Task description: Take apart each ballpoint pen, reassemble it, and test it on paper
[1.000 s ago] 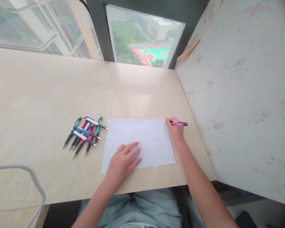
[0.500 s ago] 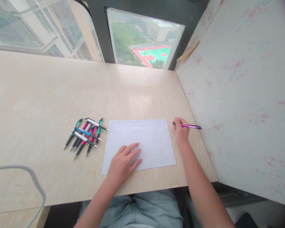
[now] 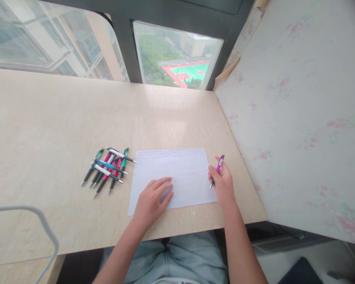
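A white sheet of paper (image 3: 183, 173) lies on the desk in front of me, with rows of small handwriting along its top edge. My left hand (image 3: 155, 197) rests on the lower left of the sheet, fingers spread and holding nothing. At the sheet's right edge, my right hand (image 3: 221, 179) grips a purple ballpoint pen (image 3: 219, 165). The pen's dark grip and silver tip point down and toward me, and its clicker end points up. Left of the paper is a crisscrossed pile of ballpoint pens (image 3: 108, 169) in white, blue, green and pink.
A pale marbled desk (image 3: 62, 118) carries everything. On the right it meets a wall with flowered paper (image 3: 298, 118). Windows (image 3: 177, 55) stand at the back. A grey-white cable or tube (image 3: 44, 221) curves over the near left corner.
My right hand has moved slightly nearer to me and left, onto the sheet's right edge. The purple pen has turned from lying sideways to nearly upright. The left hand stays on the paper.
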Demonstrator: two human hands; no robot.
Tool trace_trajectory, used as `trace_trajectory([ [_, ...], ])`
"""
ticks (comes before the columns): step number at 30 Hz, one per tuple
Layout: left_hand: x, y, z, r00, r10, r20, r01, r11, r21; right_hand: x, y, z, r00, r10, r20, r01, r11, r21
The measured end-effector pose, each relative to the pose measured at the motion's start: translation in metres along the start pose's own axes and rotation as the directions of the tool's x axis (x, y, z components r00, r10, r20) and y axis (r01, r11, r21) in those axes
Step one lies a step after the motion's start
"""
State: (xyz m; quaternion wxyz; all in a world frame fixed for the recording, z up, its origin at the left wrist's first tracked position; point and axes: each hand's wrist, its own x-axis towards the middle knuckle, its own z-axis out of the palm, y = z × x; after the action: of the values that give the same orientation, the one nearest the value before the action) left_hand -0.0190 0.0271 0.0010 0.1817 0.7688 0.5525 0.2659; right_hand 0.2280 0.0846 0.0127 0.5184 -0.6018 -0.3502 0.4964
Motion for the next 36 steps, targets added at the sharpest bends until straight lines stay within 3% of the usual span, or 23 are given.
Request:
trace_trajectory([
  [2,0.0,0.0,0.0,1.0,0.001,0.001,-0.001,1.0,-0.01,-0.007,0.001,0.0,0.996,0.051,0.07,-0.048,0.997,-0.054],
  [8,-0.001,-0.001,0.0,1.0,-0.001,0.007,0.002,0.999,-0.046,-0.021,-0.001,0.003,0.991,0.064,0.118,-0.055,0.995,-0.08],
  [18,-0.001,0.003,-0.003,1.0,0.01,-0.017,-0.012,0.995,-0.095,-0.045,-0.004,0.009,0.932,0.142,0.332,-0.088,0.981,-0.172],
  [29,-0.001,0.001,-0.001,0.999,0.01,-0.035,-0.015,0.993,-0.121,-0.05,-0.004,0.007,0.941,0.077,0.331,-0.012,0.981,-0.195],
  [36,-0.001,0.001,-0.001,1.0,-0.011,-0.029,0.007,0.992,-0.122,-0.054,-0.012,0.011,0.957,0.11,0.269,-0.112,0.994,-0.007],
])
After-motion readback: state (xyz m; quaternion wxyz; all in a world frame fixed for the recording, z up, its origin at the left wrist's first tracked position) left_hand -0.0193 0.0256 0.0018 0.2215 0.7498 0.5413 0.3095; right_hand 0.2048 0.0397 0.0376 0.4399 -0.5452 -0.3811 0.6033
